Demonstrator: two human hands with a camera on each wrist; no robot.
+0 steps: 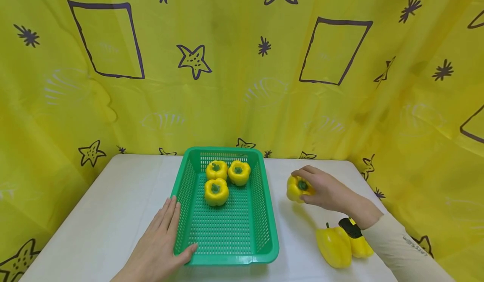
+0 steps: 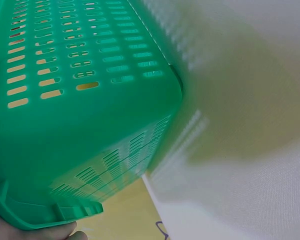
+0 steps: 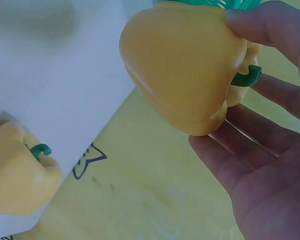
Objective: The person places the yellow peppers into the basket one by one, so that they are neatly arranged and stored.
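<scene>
A yellow bell pepper (image 3: pixel 180 70) with a green stem is in my right hand (image 1: pixel 327 189), pinched between thumb and fingers right of the basket. In the head view, its shadow falls on the table below. My left hand (image 1: pixel 156 238) rests at the near left corner of a green plastic basket (image 1: pixel 274 252), fingers straight along the left rim and thumb over the front rim. Inside the basket, three yellow bell peppers (image 1: pixel 216 192) stand grouped toward the far end, stems up. The left wrist view shows the basket's perforated outer side (image 2: pixel 80 110) and fingertips (image 2: pixel 50 233) at its rim.
Near the right sleeve (image 1: pixel 401 244), a yellow bell pepper (image 1: pixel 334 247) lies on the white table (image 1: pixel 124 198), with another (image 1: pixel 361 247) partly hidden behind it. A yellow patterned curtain (image 1: pixel 227 105) hangs around the table's back and sides.
</scene>
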